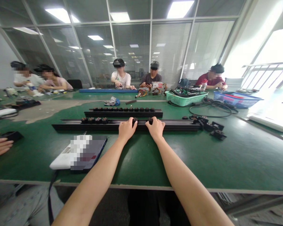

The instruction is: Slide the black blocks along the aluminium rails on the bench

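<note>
while the left hand (pixel 127 129) pinches one black block (pixel 135 120), the right hand (pixel 156 128) grips a second block (pixel 151 120). both sit on the near rail (pixel 179 126), where uneven pressure might jam them.

On the near rail (pixel 141 126), a left black part (pixel 135 120) was gripped by the left hand (pixel 126 128) and a right black part (pixel 150 120) by the right hand (pixel 157 128). Farther off, small blocks (pixel 125 109) were lined along the far rail (pixel 122 114).
</note>
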The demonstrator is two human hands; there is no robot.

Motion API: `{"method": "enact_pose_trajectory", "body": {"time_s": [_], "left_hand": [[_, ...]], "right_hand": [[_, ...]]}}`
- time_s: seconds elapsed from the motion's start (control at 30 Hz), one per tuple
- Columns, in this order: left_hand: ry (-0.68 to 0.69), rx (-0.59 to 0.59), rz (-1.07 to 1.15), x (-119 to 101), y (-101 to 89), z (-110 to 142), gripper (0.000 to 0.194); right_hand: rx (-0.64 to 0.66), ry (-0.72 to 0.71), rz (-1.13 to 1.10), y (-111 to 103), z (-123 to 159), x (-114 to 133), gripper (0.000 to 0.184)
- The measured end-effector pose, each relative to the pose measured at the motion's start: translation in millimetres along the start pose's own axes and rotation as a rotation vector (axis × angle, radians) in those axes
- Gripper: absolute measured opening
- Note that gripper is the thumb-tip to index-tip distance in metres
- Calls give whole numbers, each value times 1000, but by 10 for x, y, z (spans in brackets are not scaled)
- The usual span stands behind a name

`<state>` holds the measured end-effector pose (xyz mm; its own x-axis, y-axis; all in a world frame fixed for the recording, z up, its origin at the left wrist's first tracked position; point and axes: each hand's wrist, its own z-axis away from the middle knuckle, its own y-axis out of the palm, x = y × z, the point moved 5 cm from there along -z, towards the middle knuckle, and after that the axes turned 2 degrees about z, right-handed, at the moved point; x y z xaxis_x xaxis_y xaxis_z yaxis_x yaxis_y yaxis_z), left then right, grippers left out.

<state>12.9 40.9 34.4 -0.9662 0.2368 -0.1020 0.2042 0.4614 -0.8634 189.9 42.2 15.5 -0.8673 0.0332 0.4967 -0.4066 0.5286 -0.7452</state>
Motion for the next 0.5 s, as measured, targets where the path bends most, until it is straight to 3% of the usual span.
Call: {"method": "enact_pose_trajectory", "body": {"time_s": [0.5], "left_hand": [[2, -1, 15, 10, 16, -4, 40]], "right_hand": [[8, 27, -9, -9, -6, 13, 28]]}}
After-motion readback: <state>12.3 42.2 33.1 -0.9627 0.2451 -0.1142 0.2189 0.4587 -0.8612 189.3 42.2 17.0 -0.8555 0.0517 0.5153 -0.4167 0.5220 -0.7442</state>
